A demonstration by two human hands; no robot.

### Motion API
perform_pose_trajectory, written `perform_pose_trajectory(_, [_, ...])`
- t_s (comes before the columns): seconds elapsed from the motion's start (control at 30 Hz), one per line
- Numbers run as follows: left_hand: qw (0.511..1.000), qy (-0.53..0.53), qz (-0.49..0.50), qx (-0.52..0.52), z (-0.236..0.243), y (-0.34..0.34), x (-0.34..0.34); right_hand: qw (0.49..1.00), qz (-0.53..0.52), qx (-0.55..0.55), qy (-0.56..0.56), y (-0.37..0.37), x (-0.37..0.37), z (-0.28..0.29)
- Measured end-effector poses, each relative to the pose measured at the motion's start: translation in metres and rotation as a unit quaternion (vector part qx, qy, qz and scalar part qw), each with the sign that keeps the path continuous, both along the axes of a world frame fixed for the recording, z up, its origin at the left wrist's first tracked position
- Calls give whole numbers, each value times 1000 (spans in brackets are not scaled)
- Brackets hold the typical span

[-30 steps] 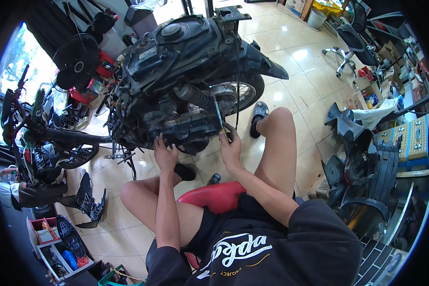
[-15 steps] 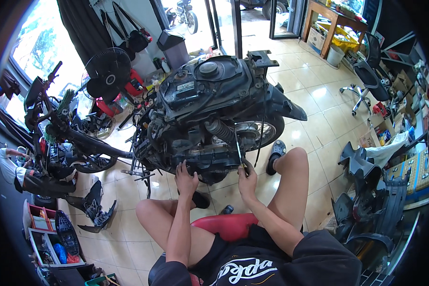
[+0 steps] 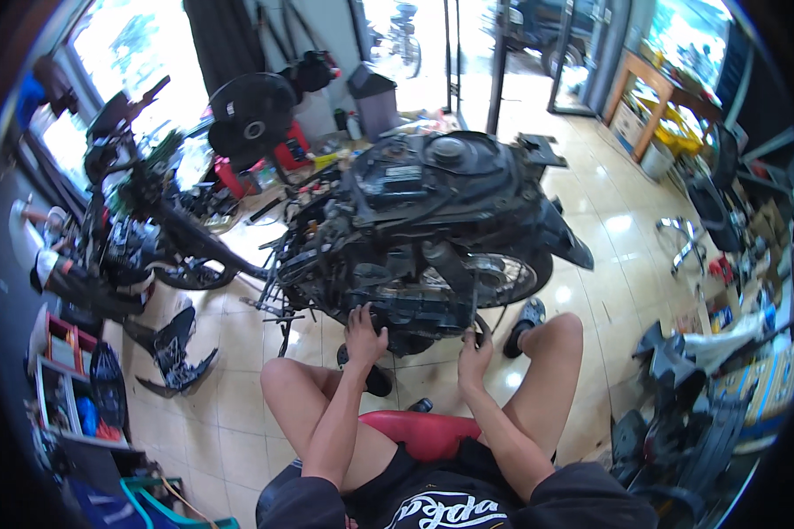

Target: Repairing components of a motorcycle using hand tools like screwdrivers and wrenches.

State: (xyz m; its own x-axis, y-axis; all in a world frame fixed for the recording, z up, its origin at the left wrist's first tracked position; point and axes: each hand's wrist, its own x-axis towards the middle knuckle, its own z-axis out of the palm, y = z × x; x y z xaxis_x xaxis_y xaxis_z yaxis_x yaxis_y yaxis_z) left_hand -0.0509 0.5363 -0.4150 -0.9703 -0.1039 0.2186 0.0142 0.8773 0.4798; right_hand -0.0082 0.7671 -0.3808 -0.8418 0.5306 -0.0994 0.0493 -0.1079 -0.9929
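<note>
In front of me stands a partly stripped black motorbike [image 3: 432, 189], its bodywork off and its engine casing [image 3: 415, 309] facing my knees. My left hand [image 3: 363, 337] lies with fingers stretched out against the lower left of that casing, holding nothing. Near the casing's right end, my right hand [image 3: 475, 353] is closed around the dark handle of what looks like a screwdriver [image 3: 477, 304]. Its long shaft points up past the shock absorber [image 3: 450, 264], in front of the rear wheel [image 3: 512, 271]; blur hides where the tip meets the bike.
I sit on a red seat [image 3: 423, 434]. A second stripped motorbike [image 3: 176, 220] and a person [image 3: 71, 273] are at the left, near a black fan [image 3: 254, 123]. Black body panels lie on the left floor [image 3: 181, 353] and at the right [image 3: 653, 423]. An office chair [image 3: 710, 212] stands far right.
My view has swung, so the scene sits further right and lower. Both hands keep their places at the casing; the screwdriver's shaft shows less plainly now.
</note>
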Motion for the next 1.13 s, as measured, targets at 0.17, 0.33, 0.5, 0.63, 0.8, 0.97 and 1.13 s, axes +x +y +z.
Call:
perform_pose_trajectory(0.17, [1000, 11, 14, -6, 1, 1, 1, 991, 83, -27, -105, -2, -4, -16])
perform_pose_trajectory(0.33, [1000, 1, 30, 5, -3, 0, 0, 989, 124, 31, -81, -3, -9, -77])
perform_pose_trajectory(0.5, [999, -25, 41, -1, -9, 4, -6, 958, 229, -1, -174, -1, 13, -74])
perform_pose_trajectory(0.63, [996, -77, 33, -8, 4, 8, -7, 897, 356, 81, -249, 14, 32, -60])
perform_pose_trajectory(0.8, [991, -128, 36, 29, 12, -1, -11, 787, 389, 466, -112, 11, 54, -4])
perform_pose_trajectory(0.97, [985, -163, 20, 50, 18, -4, -22, 694, 469, 541, -79, 21, 74, 96])
perform_pose_trajectory(1.13, [976, -196, 18, 94, 19, -3, -24, 570, 512, 628, -136, 7, 78, 206])
